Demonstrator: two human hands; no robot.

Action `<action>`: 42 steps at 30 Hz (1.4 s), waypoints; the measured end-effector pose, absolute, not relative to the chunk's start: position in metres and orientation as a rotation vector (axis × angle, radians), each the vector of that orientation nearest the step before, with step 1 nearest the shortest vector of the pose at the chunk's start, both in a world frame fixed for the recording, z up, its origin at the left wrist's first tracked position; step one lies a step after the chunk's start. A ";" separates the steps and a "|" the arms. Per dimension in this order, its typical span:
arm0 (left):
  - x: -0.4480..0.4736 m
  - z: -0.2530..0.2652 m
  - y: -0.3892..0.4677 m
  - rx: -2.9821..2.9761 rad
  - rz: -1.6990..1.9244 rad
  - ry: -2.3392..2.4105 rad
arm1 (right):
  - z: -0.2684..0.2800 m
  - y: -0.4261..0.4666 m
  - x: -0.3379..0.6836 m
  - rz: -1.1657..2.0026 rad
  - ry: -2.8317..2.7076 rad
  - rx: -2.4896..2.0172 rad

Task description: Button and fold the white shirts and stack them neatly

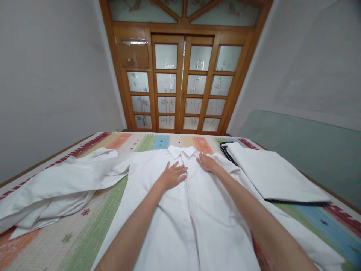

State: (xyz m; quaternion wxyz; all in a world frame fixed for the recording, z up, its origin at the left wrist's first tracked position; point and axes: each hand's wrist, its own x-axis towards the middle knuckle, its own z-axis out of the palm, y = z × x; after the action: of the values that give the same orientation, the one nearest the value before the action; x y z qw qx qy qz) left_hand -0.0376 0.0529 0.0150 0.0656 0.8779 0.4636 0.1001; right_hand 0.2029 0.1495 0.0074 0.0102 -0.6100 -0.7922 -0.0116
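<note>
A white button-up shirt [152, 233] lies front side up, its collar [182, 150] at the far end and its button strip running down the middle. My left hand [173, 175] rests flat on the chest of the shirt beside the button strip, fingers spread. Just below the right side of the collar, my right hand [207, 162] lies on the fabric with its fingers stretched out close together. One long sleeve [76, 173] reaches out to the left, loosely bunched. The other sleeve [304, 233] runs down to the right, partly behind my right forearm.
A folded white cloth [278, 175] with dark edges lies at the right, beside the shirt. Under everything spreads a striped, colourful cover [93, 226]. A greenish panel [299, 146] leans along the right wall. Wooden doors with glass panes [166, 82] stand beyond the far edge.
</note>
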 end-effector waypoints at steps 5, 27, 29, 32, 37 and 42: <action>-0.039 0.013 0.054 2.679 0.307 1.399 | -0.007 0.169 0.217 -0.009 -2.433 -1.936; -0.047 0.010 0.072 2.221 0.222 2.088 | -0.005 0.088 0.207 -0.058 -2.470 -1.928; -0.060 0.011 0.077 2.132 0.195 2.200 | -0.004 0.078 0.211 -0.049 -2.458 -1.941; -0.081 0.014 0.084 2.063 0.157 2.299 | 0.000 0.072 0.212 -0.028 -2.434 -1.982; -0.100 0.016 0.094 2.068 0.121 2.338 | 0.006 0.088 0.204 0.064 -2.398 -2.053; -0.107 0.011 0.105 2.084 0.119 2.340 | 0.005 0.116 0.198 0.126 -2.348 -2.106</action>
State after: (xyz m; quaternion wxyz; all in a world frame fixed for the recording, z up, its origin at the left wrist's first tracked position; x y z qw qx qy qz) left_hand -0.1070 0.1046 0.0114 0.0030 0.6645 0.7463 0.0379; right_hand 0.1985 0.1164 0.0054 -0.0074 -0.6671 -0.7439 0.0398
